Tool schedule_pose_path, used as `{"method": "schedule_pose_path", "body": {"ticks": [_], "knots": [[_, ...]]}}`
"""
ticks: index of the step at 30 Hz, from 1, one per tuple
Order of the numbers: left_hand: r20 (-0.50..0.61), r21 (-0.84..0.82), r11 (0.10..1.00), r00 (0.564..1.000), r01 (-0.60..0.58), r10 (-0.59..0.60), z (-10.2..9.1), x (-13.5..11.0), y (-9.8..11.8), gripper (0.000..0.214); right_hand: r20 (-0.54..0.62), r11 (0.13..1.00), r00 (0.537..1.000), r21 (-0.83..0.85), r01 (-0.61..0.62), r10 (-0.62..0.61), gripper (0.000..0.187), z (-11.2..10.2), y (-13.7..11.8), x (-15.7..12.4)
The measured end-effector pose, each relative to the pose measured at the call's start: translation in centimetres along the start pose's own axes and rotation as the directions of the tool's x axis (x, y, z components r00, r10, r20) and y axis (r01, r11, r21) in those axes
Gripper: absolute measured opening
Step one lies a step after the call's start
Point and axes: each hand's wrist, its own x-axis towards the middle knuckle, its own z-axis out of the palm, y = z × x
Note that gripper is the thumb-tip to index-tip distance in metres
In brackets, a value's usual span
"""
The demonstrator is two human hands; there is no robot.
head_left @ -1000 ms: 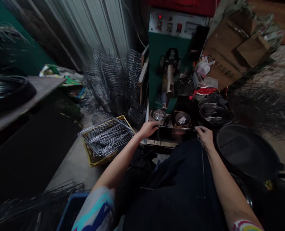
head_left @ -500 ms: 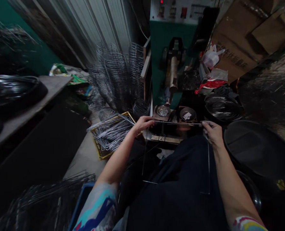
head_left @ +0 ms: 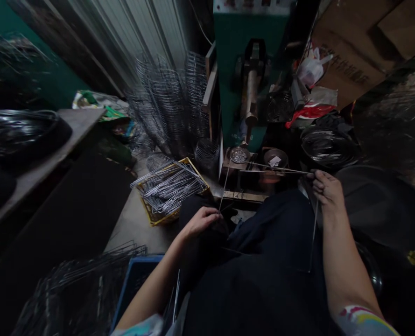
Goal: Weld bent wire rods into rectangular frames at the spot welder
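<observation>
A thin bent wire frame (head_left: 282, 167) spans the space above my lap, its long side running level in front of the machine. My right hand (head_left: 326, 187) pinches the frame's right corner, and one wire leg drops from there along my dark apron. Lower down on the left side, my left hand (head_left: 203, 221) has its fingers closed around the frame's left leg. The lower left end of the frame is hard to make out against the dark cloth. Just beyond the wire sit a round dish of small shiny metal pieces (head_left: 239, 155) and a second dark dish (head_left: 276, 159).
A green machine (head_left: 228, 70) with a metal cylinder stands ahead. A yellow crate (head_left: 158, 219) of bent wires is at left, with wire coil stacks (head_left: 168, 102) behind it. A blue crate (head_left: 132, 275) lies lower left. A large black round tub (head_left: 378, 205) stands at right.
My left hand has slid from the frame's upper left corner down its left leg, toward me. My right hand has moved slightly right, still gripping its corner. The view has shifted a little.
</observation>
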Motion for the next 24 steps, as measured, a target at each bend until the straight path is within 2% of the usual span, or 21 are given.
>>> {"method": "schedule_pose_path", "body": {"ticks": [3, 6, 10, 12, 15, 17, 19, 21, 24], "knots": [[-0.019, -0.208, 0.972, 0.993, 0.111, -0.117, 1.7, -2.4, -1.4, 0.027, -0.042, 0.998, 0.997, 0.032, 0.059, -0.058, 0.021, -0.9, -1.6, 0.3], [-0.059, -0.449, 0.873, 0.969, 0.188, -0.239, 3.3, -4.0, -2.5, 0.029, -0.072, 0.996, 0.995, 0.048, 0.075, -0.071, 0.021, -1.3, -2.5, 0.7], [-0.164, -0.736, 0.671, 0.938, 0.091, -0.307, 5.7, -4.4, -2.4, 0.036, -0.119, 0.994, 0.991, 0.089, 0.067, -0.056, 0.021, -1.0, -2.3, 1.2], [-0.188, -0.783, 0.621, 0.936, 0.040, -0.296, 7.4, -3.9, -1.7, 0.039, -0.117, 0.991, 0.992, 0.123, 0.058, -0.043, 0.020, -0.5, -1.7, 1.3], [-0.148, -0.789, 0.614, 0.959, 0.032, -0.240, 9.7, -2.9, -0.3, 0.045, -0.103, 0.984, 0.995, 0.175, 0.028, -0.011, 0.017, 0.2, -0.9, 1.4], [-0.117, -0.794, 0.607, 0.970, 0.036, -0.211, 10.6, -2.5, 0.3, 0.049, -0.100, 0.978, 0.995, 0.206, 0.023, -0.002, 0.014, 0.3, -0.6, 1.4], [-0.130, -0.808, 0.589, 0.971, 0.014, -0.202, 10.5, -2.4, 0.4, 0.053, -0.095, 0.975, 0.995, 0.220, 0.003, 0.019, 0.012, 0.0, -0.5, 1.3], [-0.196, -0.827, 0.560, 0.960, -0.053, -0.199, 9.6, -2.6, 0.1, 0.056, -0.093, 0.974, 0.995, 0.226, -0.010, 0.031, 0.012, -0.6, -0.6, 1.3], [-0.338, -0.832, 0.527, 0.913, -0.175, -0.230, 8.2, -2.8, -0.5, 0.049, -0.074, 0.973, 0.997, 0.232, -0.008, 0.026, 0.011, -1.5, -0.5, 1.4]]}}
